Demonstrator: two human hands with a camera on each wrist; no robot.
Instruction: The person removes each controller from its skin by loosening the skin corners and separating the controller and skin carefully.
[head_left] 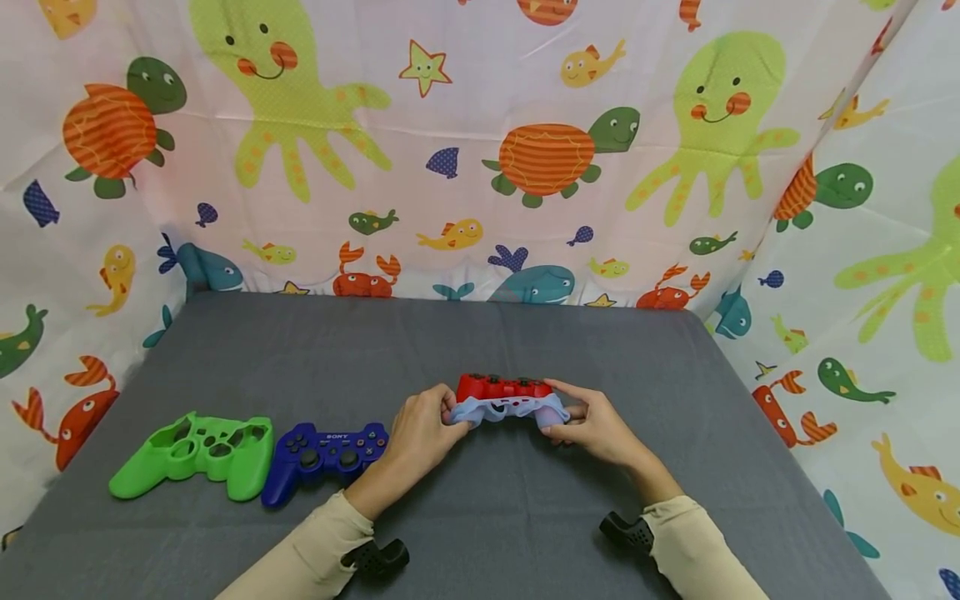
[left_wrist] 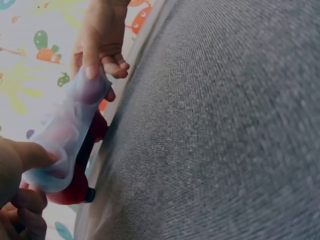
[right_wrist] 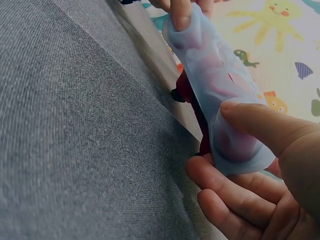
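Both hands hold a red game controller [head_left: 487, 386] partly covered by a translucent pale-blue silicone sleeve [head_left: 504, 407]. My left hand [head_left: 424, 427] grips its left end, thumb on the sleeve and fingers behind. At the other end my right hand [head_left: 597, 422] pinches the sleeve-covered grip, with the index finger along the red top. In the left wrist view the sleeve [left_wrist: 70, 131] wraps the handles while red plastic [left_wrist: 75, 189] shows bare on one side. The right wrist view shows the thumb pressing the sleeve [right_wrist: 215, 80] and fingers curled beneath.
To the left lie a bright green silicone controller cover [head_left: 197, 454] and a blue Sony controller [head_left: 324, 454], the latter partly behind my left wrist. Grey cloth [head_left: 517, 517] covers the table. A curtain printed with sea animals [head_left: 465, 108] stands behind and at both sides.
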